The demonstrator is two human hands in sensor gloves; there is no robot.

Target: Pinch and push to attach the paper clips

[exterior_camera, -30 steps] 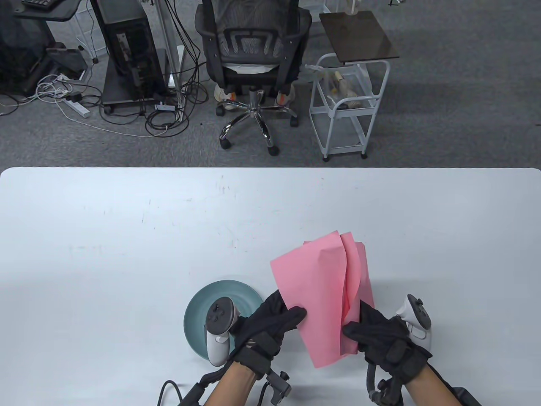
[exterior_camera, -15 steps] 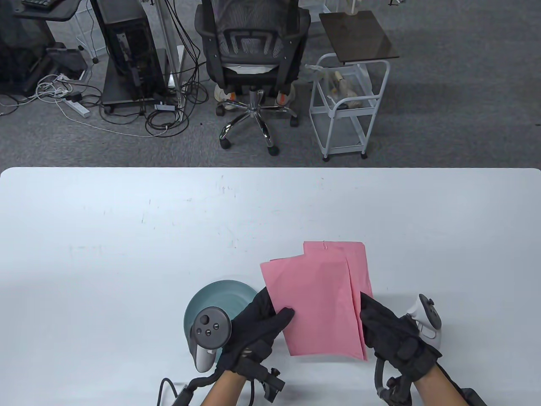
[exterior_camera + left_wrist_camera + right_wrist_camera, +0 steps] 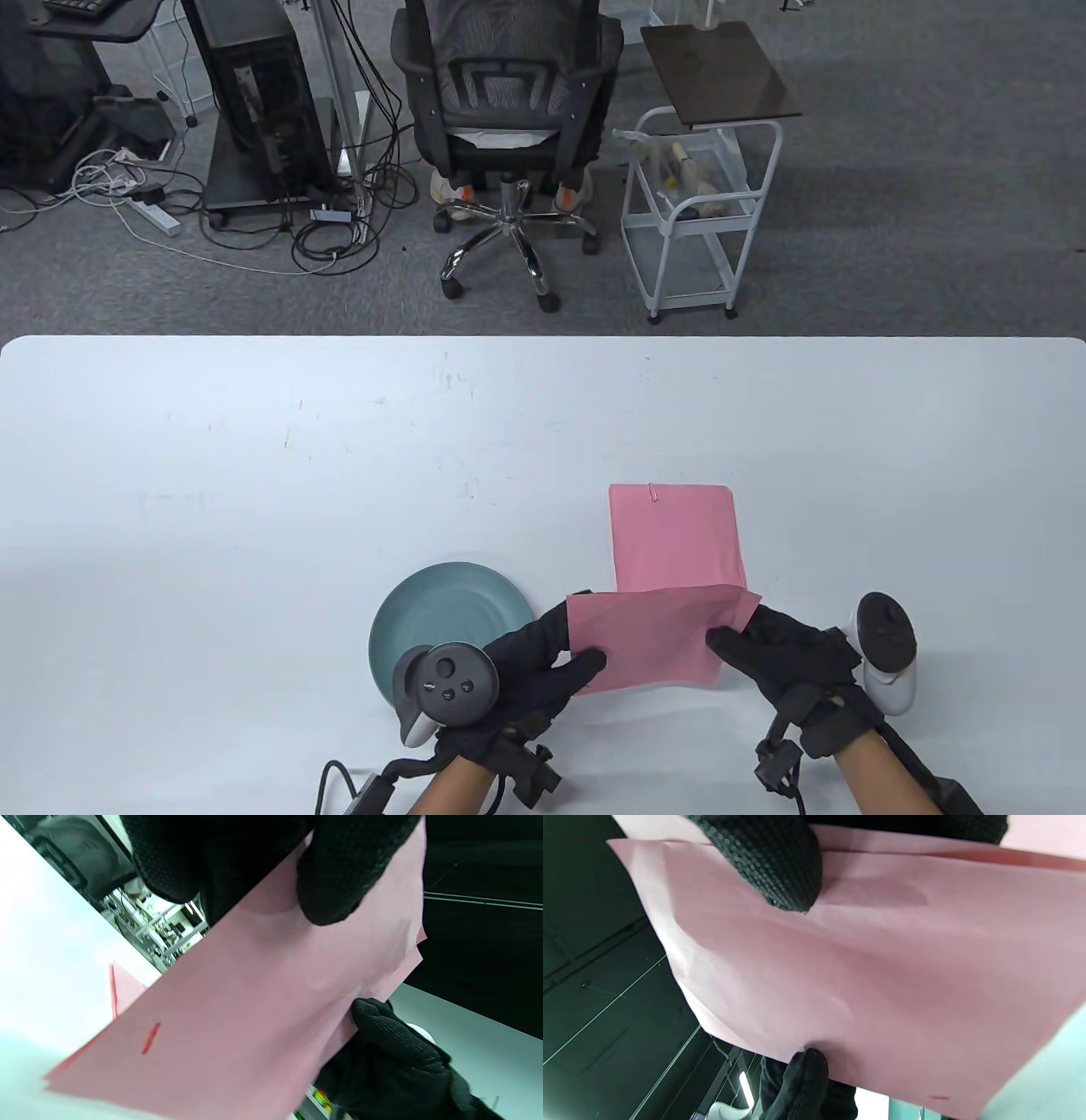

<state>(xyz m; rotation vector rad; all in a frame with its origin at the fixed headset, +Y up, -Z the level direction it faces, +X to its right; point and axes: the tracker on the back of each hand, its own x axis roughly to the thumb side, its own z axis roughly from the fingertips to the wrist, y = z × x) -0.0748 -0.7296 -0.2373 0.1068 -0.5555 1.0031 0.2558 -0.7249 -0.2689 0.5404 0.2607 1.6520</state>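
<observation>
Pink paper sheets, held up off the wide white surface near its front edge, are pinched at the left edge by the gloved left hand and at the right edge by the gloved right hand, fingers closed on the paper. Just beyond lies a flat pink paper stack, a small wire paper clip already on its far edge: one set looks done. To the left sits a round teal plate; whether it holds more clips cannot be told. The held sheets still appear to need a clip.
</observation>
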